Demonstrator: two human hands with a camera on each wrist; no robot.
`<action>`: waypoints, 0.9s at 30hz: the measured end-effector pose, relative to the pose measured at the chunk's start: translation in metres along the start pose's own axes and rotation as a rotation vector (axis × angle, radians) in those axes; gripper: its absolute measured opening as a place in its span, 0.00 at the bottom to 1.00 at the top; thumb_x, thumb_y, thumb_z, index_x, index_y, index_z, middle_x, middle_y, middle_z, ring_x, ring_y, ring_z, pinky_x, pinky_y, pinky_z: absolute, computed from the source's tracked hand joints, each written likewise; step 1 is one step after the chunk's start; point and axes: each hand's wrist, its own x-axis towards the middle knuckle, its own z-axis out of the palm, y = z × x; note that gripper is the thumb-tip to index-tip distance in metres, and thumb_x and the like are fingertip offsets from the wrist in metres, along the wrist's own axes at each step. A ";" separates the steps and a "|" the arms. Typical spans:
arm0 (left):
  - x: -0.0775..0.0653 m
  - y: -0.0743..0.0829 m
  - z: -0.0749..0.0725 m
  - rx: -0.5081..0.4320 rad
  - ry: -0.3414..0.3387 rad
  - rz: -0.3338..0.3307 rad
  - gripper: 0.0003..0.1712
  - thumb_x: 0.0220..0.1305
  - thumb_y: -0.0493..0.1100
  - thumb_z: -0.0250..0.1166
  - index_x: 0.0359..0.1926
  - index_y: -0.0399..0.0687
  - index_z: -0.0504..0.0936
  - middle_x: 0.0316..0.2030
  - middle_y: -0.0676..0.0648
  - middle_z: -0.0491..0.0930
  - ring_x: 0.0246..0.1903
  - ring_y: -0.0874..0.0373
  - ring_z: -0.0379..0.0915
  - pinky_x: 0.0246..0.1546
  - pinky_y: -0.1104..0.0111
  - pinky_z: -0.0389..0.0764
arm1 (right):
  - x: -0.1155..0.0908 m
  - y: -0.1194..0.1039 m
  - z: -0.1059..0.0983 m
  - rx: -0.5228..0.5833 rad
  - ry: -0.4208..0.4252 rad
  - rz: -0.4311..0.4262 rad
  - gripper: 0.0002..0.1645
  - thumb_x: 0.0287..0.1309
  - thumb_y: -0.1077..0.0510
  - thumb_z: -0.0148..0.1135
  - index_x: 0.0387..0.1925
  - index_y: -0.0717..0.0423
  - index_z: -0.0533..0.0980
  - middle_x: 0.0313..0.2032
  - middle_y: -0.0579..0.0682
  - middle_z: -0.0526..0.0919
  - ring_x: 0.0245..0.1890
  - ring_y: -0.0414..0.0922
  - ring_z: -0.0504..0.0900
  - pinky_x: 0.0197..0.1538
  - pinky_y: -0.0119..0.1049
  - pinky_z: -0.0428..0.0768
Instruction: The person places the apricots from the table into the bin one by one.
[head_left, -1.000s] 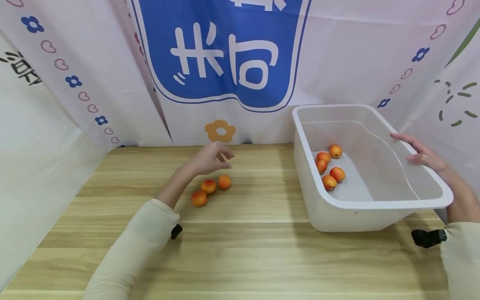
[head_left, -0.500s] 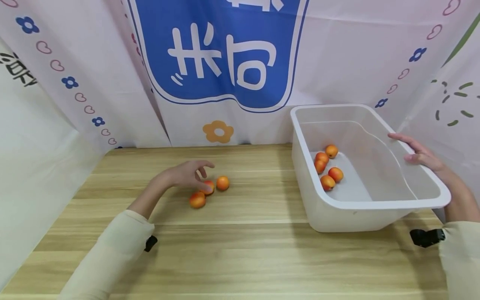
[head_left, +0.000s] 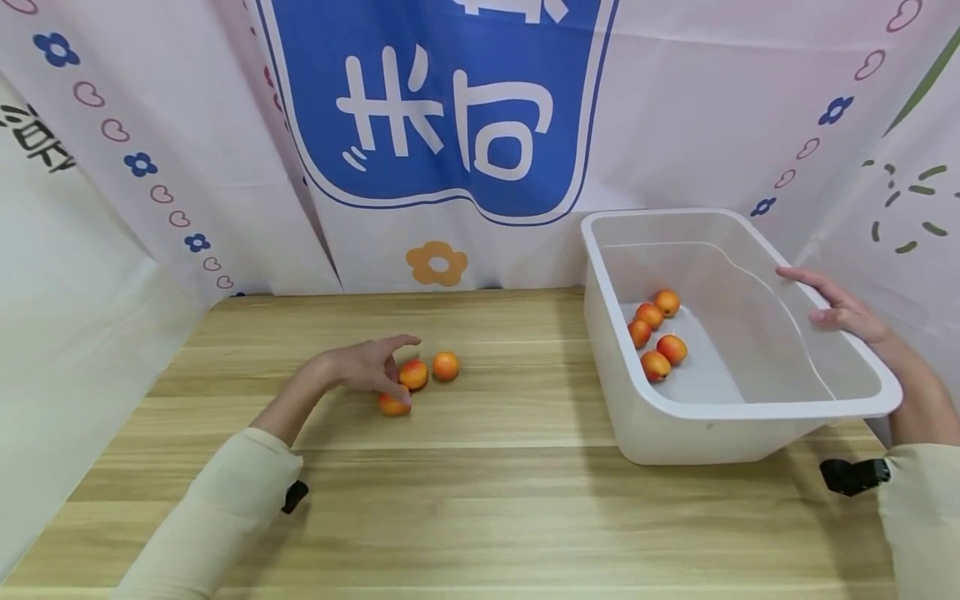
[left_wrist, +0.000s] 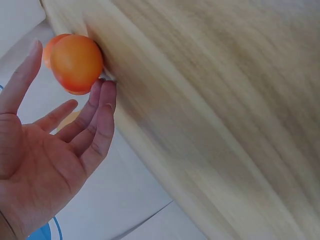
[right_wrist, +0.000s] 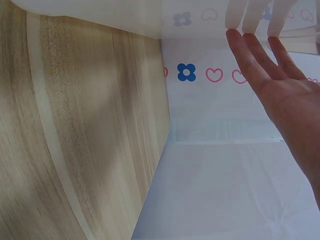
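Note:
Three small orange-red fruits, like apricots, lie in a slanting row on the table in the head view. My left hand (head_left: 366, 365) is over the left end of the row, its thumb by the nearest fruit (head_left: 392, 406) and its fingers behind the middle fruit (head_left: 413, 375). The third fruit (head_left: 446, 366) sits just right of them. In the left wrist view the fingers are spread, with fingertips beside an orange fruit (left_wrist: 76, 62). My right hand (head_left: 855, 317) holds the right rim of a white plastic bin (head_left: 750, 409), thumb inside and fingers against the outer wall.
Several more orange-red fruits (head_left: 672, 350) lie inside the bin along its left side. The wooden table (head_left: 495, 500) meets a printed white cloth (head_left: 675, 125) at the back and sides. A black device (head_left: 855, 476) is on the right wrist.
My left hand has come back left and lower, from behind the row to the left fruit, with its fingers spread. The right hand stays on the bin's rim.

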 end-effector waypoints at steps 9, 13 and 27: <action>-0.001 -0.004 0.003 -0.066 -0.015 -0.021 0.59 0.62 0.42 0.77 0.82 0.38 0.46 0.35 0.43 0.79 0.33 0.55 0.72 0.35 0.63 0.76 | -0.006 -0.004 0.008 -0.009 0.128 0.079 0.46 0.68 0.75 0.24 0.73 0.38 0.71 0.58 0.47 0.81 0.45 0.47 0.89 0.34 0.45 0.88; -0.003 -0.004 0.002 -0.081 -0.017 -0.019 0.59 0.62 0.42 0.77 0.82 0.38 0.46 0.36 0.43 0.80 0.33 0.55 0.73 0.36 0.62 0.77 | -0.006 -0.004 0.010 -0.017 0.141 0.082 0.46 0.68 0.75 0.25 0.73 0.38 0.71 0.58 0.47 0.81 0.45 0.47 0.89 0.33 0.45 0.88; -0.023 -0.001 -0.017 -0.062 0.056 0.027 0.59 0.61 0.42 0.77 0.81 0.39 0.48 0.35 0.43 0.81 0.36 0.53 0.77 0.42 0.63 0.76 | -0.003 -0.003 0.005 -0.016 0.071 0.030 0.49 0.63 0.77 0.20 0.73 0.41 0.71 0.58 0.48 0.81 0.46 0.45 0.88 0.35 0.41 0.89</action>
